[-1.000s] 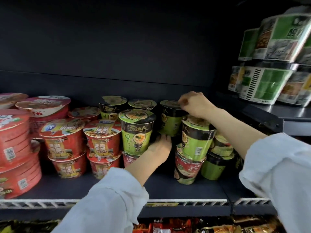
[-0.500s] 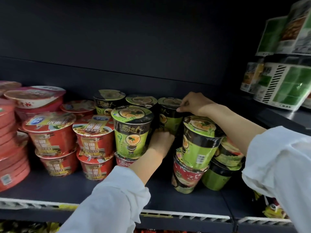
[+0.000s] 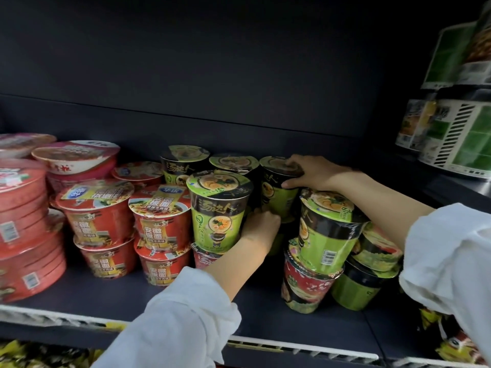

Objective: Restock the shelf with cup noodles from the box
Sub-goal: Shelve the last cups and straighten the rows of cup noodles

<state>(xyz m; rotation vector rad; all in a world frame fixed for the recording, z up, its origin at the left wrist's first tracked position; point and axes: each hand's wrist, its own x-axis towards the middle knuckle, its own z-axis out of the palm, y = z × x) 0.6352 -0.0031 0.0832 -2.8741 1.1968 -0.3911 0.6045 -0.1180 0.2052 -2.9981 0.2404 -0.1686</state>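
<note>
I am reaching both arms into the dark metal shelf (image 3: pixel 265 309), my white sleeves showing at the bottom and right of the view. My right hand (image 3: pixel 316 172) is lying over the top of a green-and-black paper cup of noodles (image 3: pixel 279 192) at the back of the shelf, fingers curled across its foil lid and thumb pressing against its side, so I am gripping it from above. My left hand (image 3: pixel 261 225) is tucking in lower down, just beside that same cup's base, fingers bent and turned away from me; I cannot tell whether they are closing on anything. Right against my left wrist, a front green cup with a printed noodle bowl (image 3: pixel 216 211) is standing on top of a red cup (image 3: pixel 206 258). To my right, another green cup with a barcode (image 3: pixel 328 232) is leaning, tilted, on a red-and-black flowered cup (image 3: pixel 305 285), with more green cups crowding behind it. To my left, squat red noodle bowls (image 3: pixel 101 219) are sitting stacked two high, and wide pink bowls (image 3: pixel 24 208) are piling up at the far left.
</note>
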